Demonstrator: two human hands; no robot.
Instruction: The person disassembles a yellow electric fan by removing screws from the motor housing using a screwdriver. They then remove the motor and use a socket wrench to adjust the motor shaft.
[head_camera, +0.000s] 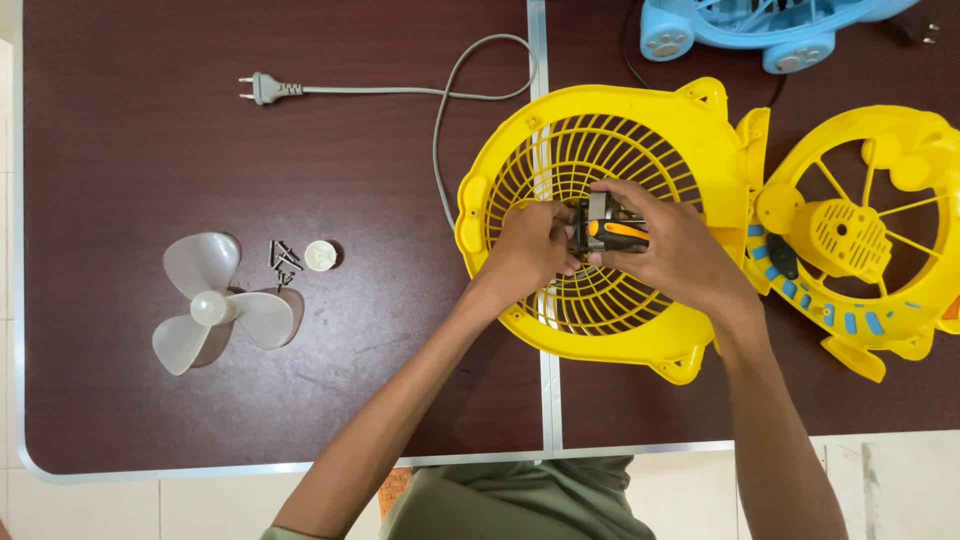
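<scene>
Gripping a small black motor block with an orange stripe (610, 229), both hands meet over the middle of the round yellow plastic fan grille (600, 215) that lies flat on the dark brown table (130, 160). The left hand (530, 248) curls its fingers closed against the motor's left end, and the right hand (672, 252) wraps over it from the right, fingers bent around the top and the thumb underneath, so the motor sits just above the grille's hub, held between the two.

Just beside that grille on the right, touching it, lies the other yellow fan housing half (865, 235), with blue buttons along its lower rim. A light blue plastic fan body (760, 25) shows at the top edge. A grey power cord with a two-pin plug (262, 89) trails across the table toward the grille. Well apart on the left rest a pale three-bladed fan propeller (213, 305), a little heap of dark screws (283, 262) and a small white round cap (320, 255) next to them.
</scene>
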